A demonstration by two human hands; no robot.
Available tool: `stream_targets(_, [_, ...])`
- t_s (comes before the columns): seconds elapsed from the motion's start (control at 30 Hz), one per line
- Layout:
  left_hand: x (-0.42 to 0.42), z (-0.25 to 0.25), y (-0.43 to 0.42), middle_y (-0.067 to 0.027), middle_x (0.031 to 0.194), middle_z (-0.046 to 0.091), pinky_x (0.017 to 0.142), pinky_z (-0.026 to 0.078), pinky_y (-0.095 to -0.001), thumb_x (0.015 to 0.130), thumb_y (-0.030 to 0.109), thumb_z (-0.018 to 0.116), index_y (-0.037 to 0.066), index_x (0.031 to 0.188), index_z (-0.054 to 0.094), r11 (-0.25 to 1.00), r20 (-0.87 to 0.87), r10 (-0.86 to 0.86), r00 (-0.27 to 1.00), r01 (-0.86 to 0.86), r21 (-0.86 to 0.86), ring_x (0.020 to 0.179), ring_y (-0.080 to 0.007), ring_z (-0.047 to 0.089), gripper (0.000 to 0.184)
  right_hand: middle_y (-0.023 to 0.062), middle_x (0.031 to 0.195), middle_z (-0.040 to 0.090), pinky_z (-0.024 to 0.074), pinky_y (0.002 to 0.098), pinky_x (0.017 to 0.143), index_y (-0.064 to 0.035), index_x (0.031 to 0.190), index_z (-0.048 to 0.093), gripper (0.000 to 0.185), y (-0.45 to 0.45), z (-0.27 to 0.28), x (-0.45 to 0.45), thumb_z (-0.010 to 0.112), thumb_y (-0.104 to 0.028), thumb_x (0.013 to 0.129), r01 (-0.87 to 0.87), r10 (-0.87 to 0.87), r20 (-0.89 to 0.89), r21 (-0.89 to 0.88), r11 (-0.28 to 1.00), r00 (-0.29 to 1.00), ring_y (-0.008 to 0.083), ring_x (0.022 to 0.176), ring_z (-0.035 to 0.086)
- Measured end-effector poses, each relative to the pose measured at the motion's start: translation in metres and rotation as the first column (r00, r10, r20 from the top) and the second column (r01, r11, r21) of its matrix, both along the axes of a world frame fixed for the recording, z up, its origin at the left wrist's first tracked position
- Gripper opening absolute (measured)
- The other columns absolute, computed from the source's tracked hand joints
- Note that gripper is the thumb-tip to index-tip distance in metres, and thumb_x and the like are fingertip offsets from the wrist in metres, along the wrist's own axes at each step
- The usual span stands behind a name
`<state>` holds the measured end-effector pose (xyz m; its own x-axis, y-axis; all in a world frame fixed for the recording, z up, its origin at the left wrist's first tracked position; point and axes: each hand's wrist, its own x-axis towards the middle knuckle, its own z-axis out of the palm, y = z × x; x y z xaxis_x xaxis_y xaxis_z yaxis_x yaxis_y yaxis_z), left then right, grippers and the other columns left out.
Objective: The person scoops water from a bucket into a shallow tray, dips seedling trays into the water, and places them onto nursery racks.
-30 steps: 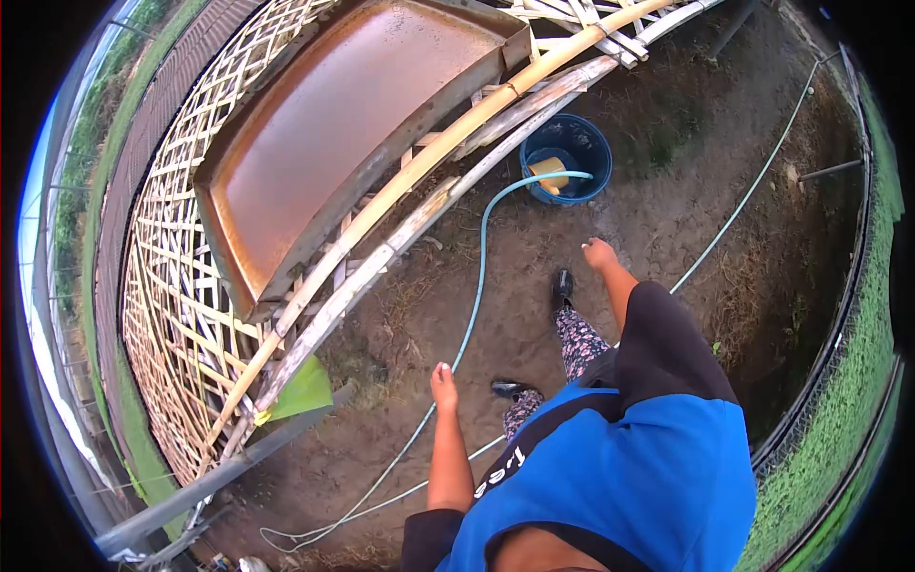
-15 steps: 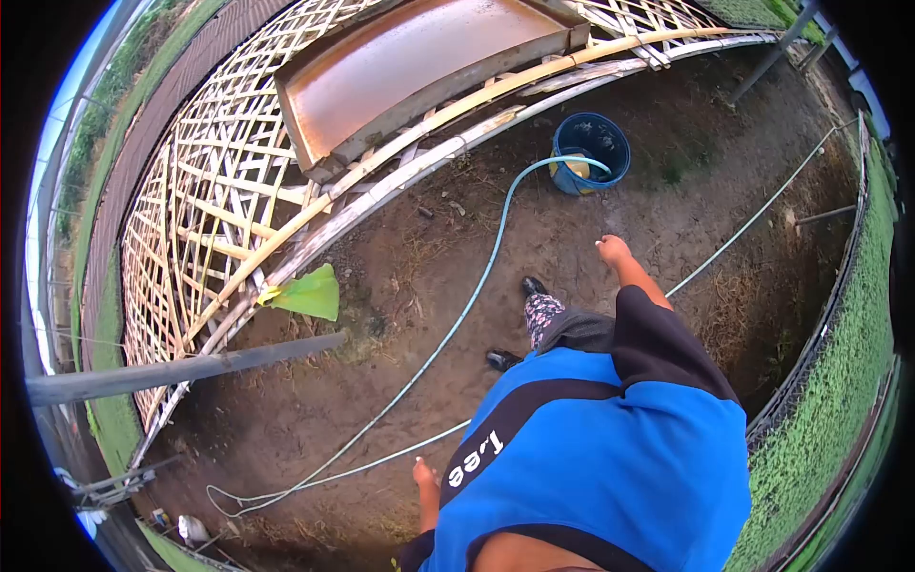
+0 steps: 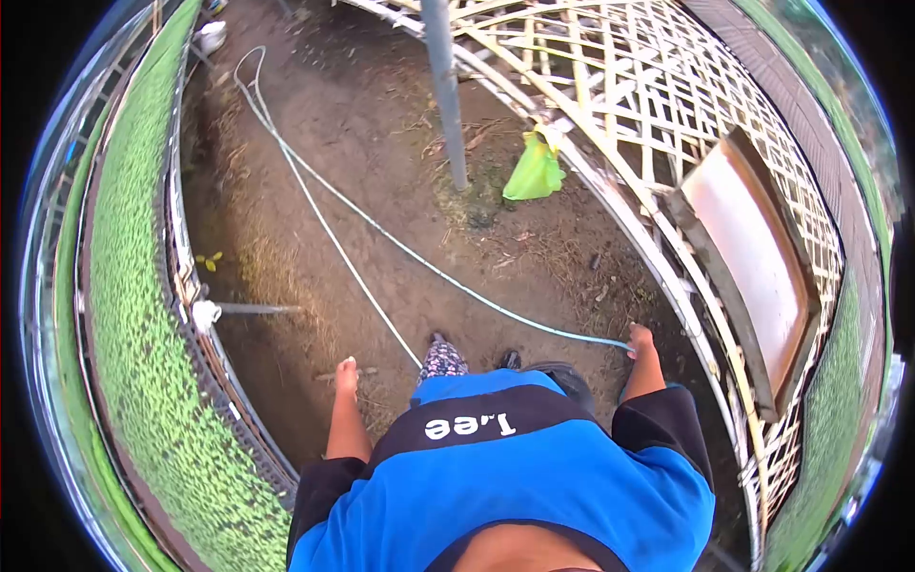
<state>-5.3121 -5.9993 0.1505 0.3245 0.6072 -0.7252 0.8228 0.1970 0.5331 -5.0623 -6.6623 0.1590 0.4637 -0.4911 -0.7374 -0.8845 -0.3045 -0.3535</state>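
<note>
My left hand [image 3: 347,377] hangs beside my body over the soil, with its fingers loosely extended and nothing visible in it. My right hand [image 3: 641,339] is low on the other side, its fingers partly bent. In my view a pale blue hose [image 3: 457,288] runs up to the fingers of this hand; whether it is gripped or only passes below cannot be told. From there the hose crosses the ground, loops at the far end and comes back toward my feet. A bluish edge shows behind my right forearm, mostly hidden.
A grey post [image 3: 444,105] stands ahead, near a yellow-green plant leaf [image 3: 536,172]. On the right are a bamboo lattice [image 3: 610,86] and a shallow tray [image 3: 753,272] of cloudy liquid. Green plants in a raised bed [image 3: 143,286] line the left, with a short pole [image 3: 257,309] jutting out.
My view and body have turned left; the lattice and tray now lie on the right. The blue bucket is no longer plainly seen. Both hands now hang at either side of my body.
</note>
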Motion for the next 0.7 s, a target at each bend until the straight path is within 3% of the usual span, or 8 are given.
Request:
stream_targets(0.13, [-0.078, -0.009, -0.017, 0.0012, 0.094, 0.05, 0.047, 0.032, -0.0257, 0.078, 0.043, 0.048, 0.014, 0.11, 0.045, 0.986, -0.08, 0.167, 0.983, -0.168, -0.004, 0.069, -0.0144, 0.047, 0.043, 0.0033, 0.088, 0.055, 0.0418, 0.0364, 0.053, -0.0133, 0.11, 0.048, 0.037, 0.133, -0.028, 0.141, 0.047, -0.032, 0.079, -0.706, 0.706, 0.143, -0.056, 0.706, 0.694, 0.017, 0.072, 0.051])
stream_targets(0.2, [-0.107, -0.011, -0.033, 0.0014, 0.095, 0.05, 0.047, 0.032, -0.0247, 0.078, 0.042, 0.047, 0.013, 0.108, 0.046, 0.961, -0.148, 0.269, 0.952, -0.275, -0.017, 0.071, -0.0154, 0.047, 0.042, 0.0028, 0.082, 0.056, 0.0418, 0.0315, 0.049, -0.01, 0.113, 0.046, 0.041, 0.232, -0.04, 0.178, 0.048, -0.033, 0.079, -0.802, 0.82, 0.246, -0.197, 0.564, 0.516, 0.0154, 0.067, 0.051])
stream_targets(0.3, [-0.119, -0.004, -0.052, -0.0077, 0.08, 0.058, 0.052, 0.041, -0.0303, 0.081, 0.033, 0.045, 0.006, 0.102, 0.054, 0.918, -0.321, 0.364, 0.874, -0.394, -0.032, 0.064, -0.0193, 0.053, 0.035, 0.0022, 0.076, 0.054, 0.0383, 0.0246, 0.042, -0.0076, 0.114, 0.046, 0.042, 0.364, -0.071, 0.215, 0.048, -0.031, 0.079, -0.894, 0.816, 0.442, -0.068, 0.443, 0.371, 0.0109, 0.059, 0.048])
stream_targets(0.37, [-0.118, -0.008, -0.042, -0.0074, 0.087, 0.057, 0.052, 0.041, -0.0337, 0.081, 0.034, 0.044, 0.008, 0.106, 0.051, 0.912, -0.428, 0.318, 0.846, -0.397, -0.107, 0.069, -0.0214, 0.053, 0.037, 0.0019, 0.074, 0.053, 0.0362, 0.0225, 0.04, -0.0074, 0.114, 0.046, 0.041, 0.447, -0.054, 0.221, 0.049, -0.03, 0.079, -0.919, 0.784, 0.503, 0.06, 0.389, 0.364, 0.0092, 0.055, 0.047])
stream_targets(0.43, [-0.109, -0.018, -0.02, -0.0071, 0.094, 0.055, 0.052, 0.041, -0.0372, 0.081, 0.036, 0.042, 0.009, 0.11, 0.048, 0.897, -0.473, 0.288, 0.833, -0.408, -0.172, 0.075, -0.0235, 0.053, 0.04, 0.0101, 0.098, 0.052, 0.0354, 0.0284, 0.072, -0.0042, 0.111, 0.047, 0.043, 0.509, -0.029, 0.227, 0.049, -0.032, 0.079, -0.94, 0.873, 0.349, 0.12, 0.319, 0.34, 0.0198, 0.087, 0.047])
stream_targets(0.57, [-0.044, -0.044, 0.066, -0.0073, 0.096, 0.055, 0.055, 0.04, -0.039, 0.081, 0.037, 0.042, 0.009, 0.108, 0.049, 0.818, -0.343, 0.471, 0.813, -0.548, -0.175, 0.081, -0.0223, 0.053, 0.039, 0.0153, 0.109, 0.051, 0.0344, 0.0307, 0.088, -0.0032, 0.111, 0.048, 0.044, 0.588, -0.02, 0.281, 0.049, -0.032, 0.078, -0.967, 0.919, 0.301, 0.107, 0.231, 0.253, 0.0246, 0.103, 0.047])
stream_targets(0.63, [0.03, -0.024, 0.133, -0.0172, 0.093, 0.055, 0.069, 0.038, -0.0427, 0.081, 0.037, 0.036, 0.001, 0.092, 0.055, 0.989, -0.237, 0.145, 0.961, -0.133, 0.069, 0.086, -0.0317, 0.051, 0.041, 0.0146, 0.108, 0.052, 0.0344, 0.0295, 0.088, -0.0037, 0.112, 0.047, 0.045, 0.622, 0.014, 0.305, 0.049, -0.033, 0.078, -0.973, 0.908, 0.361, -0.004, 0.23, 0.213, 0.0233, 0.101, 0.049])
stream_targets(0.7, [0.104, -0.062, 0.208, -0.0223, 0.094, 0.053, 0.077, 0.037, -0.0427, 0.082, 0.037, 0.032, -0.002, 0.089, 0.054, 0.9, -0.292, -0.285, 0.913, 0.36, 0.247, 0.09, -0.0368, 0.048, 0.046, 0.0054, 0.101, 0.054, 0.0391, 0.0279, 0.072, -0.0078, 0.117, 0.042, 0.045, 0.652, 0.046, 0.329, 0.048, -0.032, 0.079, -0.953, 0.878, 0.372, 0.089, 0.29, 0.302, 0.0155, 0.086, 0.05])
